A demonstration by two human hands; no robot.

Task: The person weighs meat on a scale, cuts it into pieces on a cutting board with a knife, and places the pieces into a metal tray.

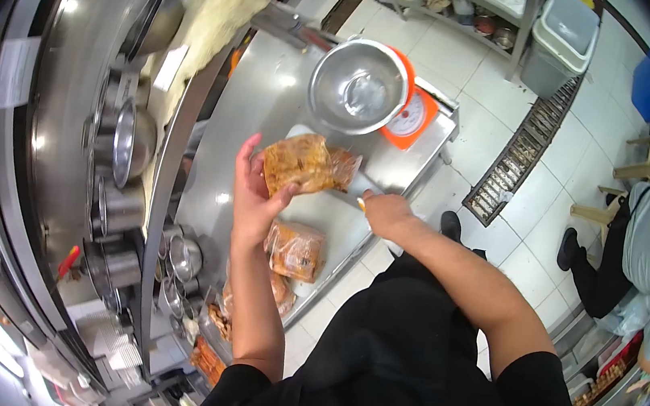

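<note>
My left hand (254, 194) grips a slab of orange-brown seasoned meat (297, 165), held up over the steel table (263, 82). Clear plastic wrap (343, 166) shows at the slab's right end. In my right hand (388, 215) is a knife, its broad grey blade (362, 185) pointing toward the meat and partly hidden behind it. Below my left hand, wrapped packs of similar meat (295, 250) lie on the table, one partly covered by my forearm. A white board edge (299, 130) peeks out behind the slab.
A steel bowl (359, 87) rests on an orange scale (410, 120) at the table's far end. Pots and bowls (131, 143) line a shelf at left. A floor drain grate (522, 150) runs across the tiles. Another person (645, 242) sits at right.
</note>
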